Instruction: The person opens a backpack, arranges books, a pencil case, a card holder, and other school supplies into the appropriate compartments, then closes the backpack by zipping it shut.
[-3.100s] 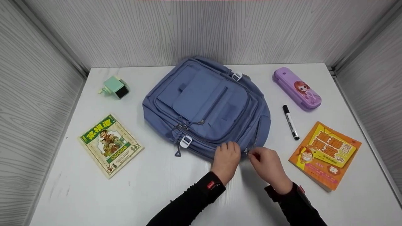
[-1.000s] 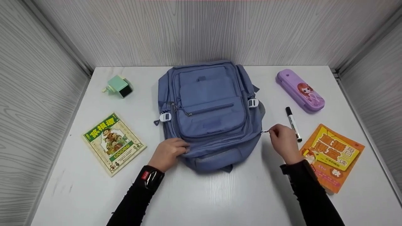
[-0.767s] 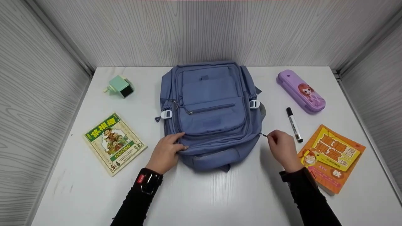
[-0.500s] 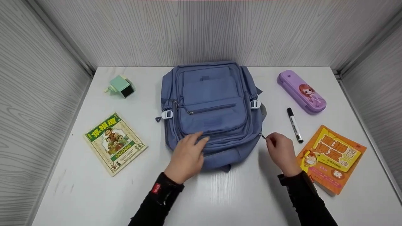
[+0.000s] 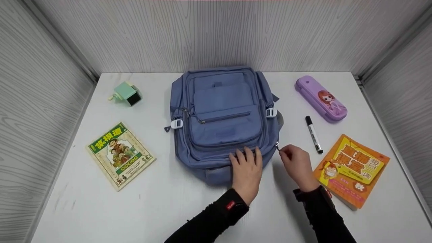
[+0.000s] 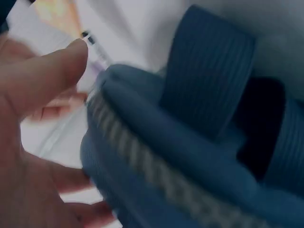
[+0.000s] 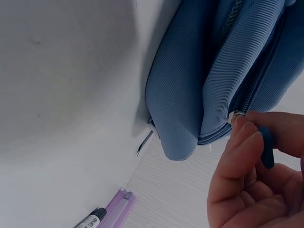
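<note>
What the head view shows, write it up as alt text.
A person's left hand touches a blue backpack while the right hand pinches its zipper pull. Around it on a white table lie a cream book, green object, purple case, marker and orange book.

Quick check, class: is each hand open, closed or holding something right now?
Left hand: open, spread over the blue backpack.
Right hand: closed, pinching a zipper pull.
</note>
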`<state>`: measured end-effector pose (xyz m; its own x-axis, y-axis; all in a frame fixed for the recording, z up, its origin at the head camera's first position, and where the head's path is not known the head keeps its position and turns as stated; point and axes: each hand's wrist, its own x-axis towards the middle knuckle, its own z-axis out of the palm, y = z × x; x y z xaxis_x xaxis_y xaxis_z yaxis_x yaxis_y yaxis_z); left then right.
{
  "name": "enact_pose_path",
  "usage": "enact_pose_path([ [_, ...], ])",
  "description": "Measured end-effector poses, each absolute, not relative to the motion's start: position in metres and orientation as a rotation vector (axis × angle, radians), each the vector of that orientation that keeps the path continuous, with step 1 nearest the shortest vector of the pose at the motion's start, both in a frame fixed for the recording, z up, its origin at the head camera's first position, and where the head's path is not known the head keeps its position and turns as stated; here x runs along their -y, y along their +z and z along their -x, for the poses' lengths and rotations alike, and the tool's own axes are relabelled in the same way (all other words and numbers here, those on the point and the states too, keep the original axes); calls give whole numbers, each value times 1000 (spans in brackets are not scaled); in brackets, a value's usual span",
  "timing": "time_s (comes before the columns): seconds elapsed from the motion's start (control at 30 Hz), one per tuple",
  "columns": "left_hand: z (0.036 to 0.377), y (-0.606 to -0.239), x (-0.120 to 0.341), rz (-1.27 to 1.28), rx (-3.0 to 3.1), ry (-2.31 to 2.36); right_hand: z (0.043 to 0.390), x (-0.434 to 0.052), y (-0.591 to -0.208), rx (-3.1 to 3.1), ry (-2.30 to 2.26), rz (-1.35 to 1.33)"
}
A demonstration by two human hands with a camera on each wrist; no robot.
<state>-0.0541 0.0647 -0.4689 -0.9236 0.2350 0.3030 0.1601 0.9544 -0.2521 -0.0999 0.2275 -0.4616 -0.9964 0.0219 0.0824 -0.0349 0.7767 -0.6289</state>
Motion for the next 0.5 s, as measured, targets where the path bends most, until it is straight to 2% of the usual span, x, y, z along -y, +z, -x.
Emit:
enact_pose_path([
  [0.2,60,-486,-70,236,2547,350,99,-227,-464,2860,1008,-45],
  [0.5,60,-487,-58,406,2542,273,100,-230,-466,2866,998,-58],
])
